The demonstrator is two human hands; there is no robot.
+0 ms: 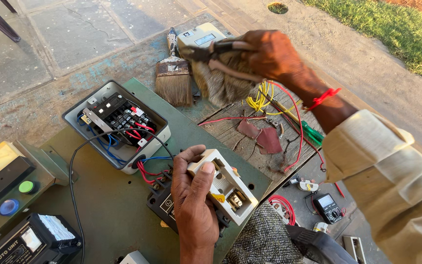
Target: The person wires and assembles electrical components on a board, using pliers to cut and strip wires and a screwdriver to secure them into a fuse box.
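Left hand (194, 205): clasps a white fuse block (223, 186) at 6 o'clock, over the green panel (118, 210).
Right hand (269, 56): grasps a worn brush (221, 78) at 12 o'clock.
Labels: white sticker on the black unit (30, 239), 7 o'clock.
Around: open starter box (116, 124), second brush (173, 73), multimeter (327, 206).
Hidden: sleeve (387, 181) covers the right edge.

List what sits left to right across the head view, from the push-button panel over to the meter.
Push-button panel → open grey wiring box → left hand gripping a cream switch block → red scraps on the wooden board → small black multimeter. Up top, the right hand holds a brush.
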